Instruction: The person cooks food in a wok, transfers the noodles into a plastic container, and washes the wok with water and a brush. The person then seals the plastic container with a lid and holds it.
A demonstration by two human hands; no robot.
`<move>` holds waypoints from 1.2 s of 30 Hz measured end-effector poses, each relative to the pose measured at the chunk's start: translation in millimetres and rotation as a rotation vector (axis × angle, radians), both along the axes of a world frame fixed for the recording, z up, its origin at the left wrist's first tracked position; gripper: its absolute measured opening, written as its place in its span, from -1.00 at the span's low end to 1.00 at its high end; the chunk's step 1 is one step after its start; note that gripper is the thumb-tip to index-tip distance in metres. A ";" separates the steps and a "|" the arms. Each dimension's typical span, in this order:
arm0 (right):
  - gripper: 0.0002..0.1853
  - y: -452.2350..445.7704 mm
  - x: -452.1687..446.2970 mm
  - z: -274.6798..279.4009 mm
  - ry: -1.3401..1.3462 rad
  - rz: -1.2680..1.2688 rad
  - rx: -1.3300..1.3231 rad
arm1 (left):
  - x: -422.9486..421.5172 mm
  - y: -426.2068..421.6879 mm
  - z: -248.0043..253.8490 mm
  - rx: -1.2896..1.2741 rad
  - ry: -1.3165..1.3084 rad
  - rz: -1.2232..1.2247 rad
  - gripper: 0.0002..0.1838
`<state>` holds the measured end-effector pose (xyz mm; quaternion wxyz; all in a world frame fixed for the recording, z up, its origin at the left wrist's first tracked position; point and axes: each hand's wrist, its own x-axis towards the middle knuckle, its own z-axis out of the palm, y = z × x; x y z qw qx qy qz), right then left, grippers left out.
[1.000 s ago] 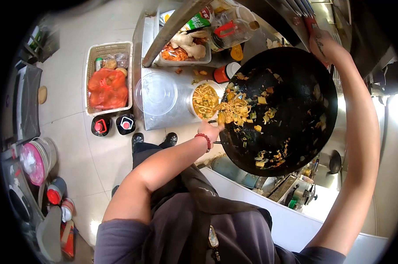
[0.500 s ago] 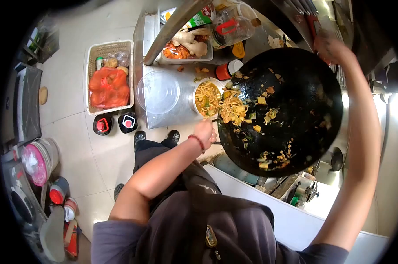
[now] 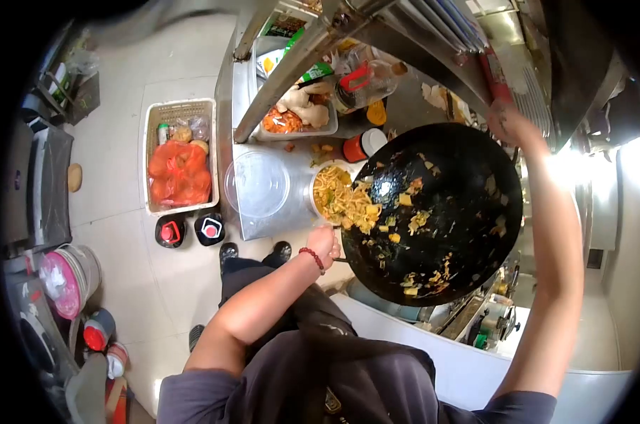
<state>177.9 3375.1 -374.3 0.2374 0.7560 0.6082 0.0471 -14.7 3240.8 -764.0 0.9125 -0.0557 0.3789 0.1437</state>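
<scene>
My left hand (image 3: 323, 244) is closed at the left rim of a black wok (image 3: 468, 212), gripping the short handle there. The wok tilts toward a white round tub (image 3: 315, 201). Noodles with egg and greens (image 3: 361, 209) lie across its lip and into the tub. Scraps of egg and vegetable stick to the wok's inside. Beyond the wok's far right edge, my right hand (image 3: 514, 126) is closed around what looks like a red-handled tool (image 3: 498, 81); its far end cannot be made out.
A clear plastic lid (image 3: 258, 184) lies on the steel table left of the tub. Behind stand a red jar (image 3: 363, 145) with a white cap and a box of ginger (image 3: 309, 106). A metal post (image 3: 292, 67) crosses above. On the floor are a basket (image 3: 150, 155) and dark bottles (image 3: 170, 230).
The wok has shifted a little left, closer to the tub, and its noodles lie further over the tub. My right hand has come slightly left too. The whole view has shifted.
</scene>
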 end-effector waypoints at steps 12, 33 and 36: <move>-0.87 -20.1 60.3 -34.3 -0.121 0.176 -0.028 | 11.5 -2.1 8.3 -0.024 -0.029 -0.082 -0.80; -0.84 -17.6 49.2 8.4 -0.120 -0.016 -0.138 | 42.0 -4.3 7.8 0.032 -0.101 0.035 -0.78; -0.89 -33.0 29.1 7.3 -0.238 0.579 -0.036 | 33.6 -15.5 19.1 0.071 -0.086 0.051 -0.82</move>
